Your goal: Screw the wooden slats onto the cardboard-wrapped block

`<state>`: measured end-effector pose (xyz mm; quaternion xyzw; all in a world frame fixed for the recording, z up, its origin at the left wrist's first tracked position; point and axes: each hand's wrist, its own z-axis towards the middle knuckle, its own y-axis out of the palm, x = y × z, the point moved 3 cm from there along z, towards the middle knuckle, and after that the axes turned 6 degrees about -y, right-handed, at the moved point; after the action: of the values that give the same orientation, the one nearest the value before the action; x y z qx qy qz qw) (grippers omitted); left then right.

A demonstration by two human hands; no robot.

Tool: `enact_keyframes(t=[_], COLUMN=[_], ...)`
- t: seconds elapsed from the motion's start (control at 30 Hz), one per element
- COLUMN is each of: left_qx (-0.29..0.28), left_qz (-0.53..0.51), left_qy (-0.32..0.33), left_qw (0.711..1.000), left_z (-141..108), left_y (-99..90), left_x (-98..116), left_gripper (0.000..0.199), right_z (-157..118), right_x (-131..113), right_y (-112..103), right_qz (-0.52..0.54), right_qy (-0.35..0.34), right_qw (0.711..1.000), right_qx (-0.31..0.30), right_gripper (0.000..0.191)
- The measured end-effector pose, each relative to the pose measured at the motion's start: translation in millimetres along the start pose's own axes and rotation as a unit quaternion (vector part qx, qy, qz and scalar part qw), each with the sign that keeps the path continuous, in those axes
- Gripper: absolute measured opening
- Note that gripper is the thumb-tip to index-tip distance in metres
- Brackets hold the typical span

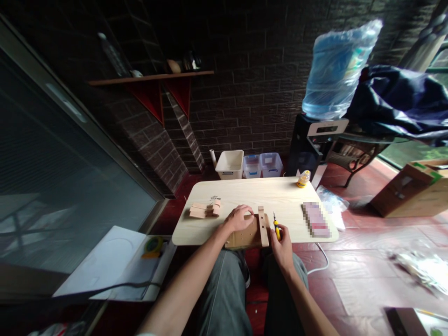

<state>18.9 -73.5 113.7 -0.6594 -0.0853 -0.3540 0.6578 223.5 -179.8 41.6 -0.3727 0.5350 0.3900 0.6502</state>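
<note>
A brown wooden board [241, 239] lies at the table's near edge, over my knees, with small holes or pegs dotted on its face. Across its right end runs a pale wooden strip [263, 227] with dark holes. My left hand [240, 218] rests on the board's far left part, its fingers bent and gripping near the far edge; what lies under the fingertips is hidden. In my right hand [282, 241] is a yellow and black screwdriver [277, 230], its tip pointing away from me, just right of the strip and apart from it.
On the table [241, 189] are wooden pieces [198, 211], several screws [214, 198], a yellow-based clear container [303, 179] and a blurred pink item [316, 219]. Bins [229, 174] stand behind. A water dispenser [308, 140] is back right; a white surface [101, 266] holds a tape measure [153, 246].
</note>
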Motion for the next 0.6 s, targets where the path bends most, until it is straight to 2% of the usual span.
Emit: enact_keyframes(t=[0.1, 0.2, 0.27, 0.4, 0.47, 0.6], left_qx=[-0.013, -0.050, -0.096, -0.203, -0.244, -0.307], left_qz=[0.012, 0.022, 0.028, 0.049, 0.062, 0.084], left_qy=[-0.037, -0.062, -0.067, -0.075, -0.085, -0.105], left_qw=[0.999, 0.997, 0.993, 0.975, 0.964, 0.942], left_z=[6.1, 6.2, 6.1, 17.1, 28.9, 51.8], left_y=[-22.1, -30.0, -24.6, -2.3, 7.0, 17.4], left_x=[-16.9, -22.8, -19.4, -8.4, -6.2, -10.4], left_gripper=[0.019, 0.027, 0.038, 0.089, 0.107, 0.112], right_z=[0.1, -1.5, -2.3, 2.4, 8.1, 18.9], right_x=[-0.6, 1.0, 2.6, 4.9, 5.3, 7.8], right_y=[-1.0, 0.2, 2.0, 3.6, 2.7, -0.7], right_qz=[-0.019, -0.043, -0.059, -0.089, -0.094, -0.086], right_qy=[0.003, 0.017, 0.030, 0.038, 0.028, 0.019], right_qw=[1.000, 0.999, 0.997, 0.994, 0.995, 0.996], right_qx=[0.009, 0.026, 0.037, 0.048, 0.034, -0.035], right_gripper=[0.045, 0.040, 0.040, 0.042, 0.041, 0.043])
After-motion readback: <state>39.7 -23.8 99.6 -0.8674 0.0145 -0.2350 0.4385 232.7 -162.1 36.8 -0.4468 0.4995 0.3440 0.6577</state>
